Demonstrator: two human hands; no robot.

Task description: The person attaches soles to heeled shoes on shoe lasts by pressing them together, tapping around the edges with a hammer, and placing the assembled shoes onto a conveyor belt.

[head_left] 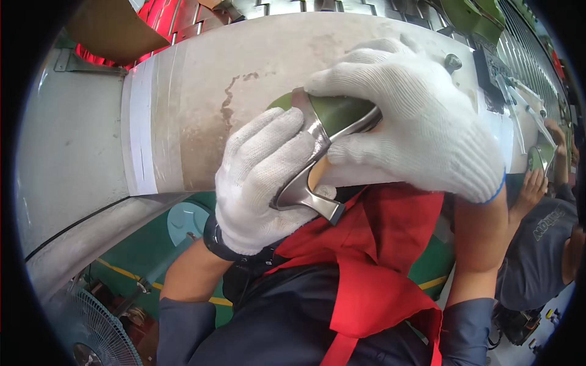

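Both of my hands wear white knitted gloves and grip one curved part, a green shell with a shiny metal frame (317, 129) whose stem ends in a squared tip. I cannot make out its exact kind. My left hand (265, 174) wraps the metal frame from the left, fingers bent over its upper side. From the right, my right hand (406, 113) closes around the green shell (343, 114), with its thumb below the metal edge. The part is held tilted above the near side of the pale worktable (201, 97); the gloves hide much of it.
At the far edge lie a small grey lump (452, 63) and a dark box-shaped device (490, 76). Metal slats run behind the table, with another green part (473, 18) at the upper right. A co-worker's hand (532, 190) holds a similar part. A fan (101, 335) stands lower left.
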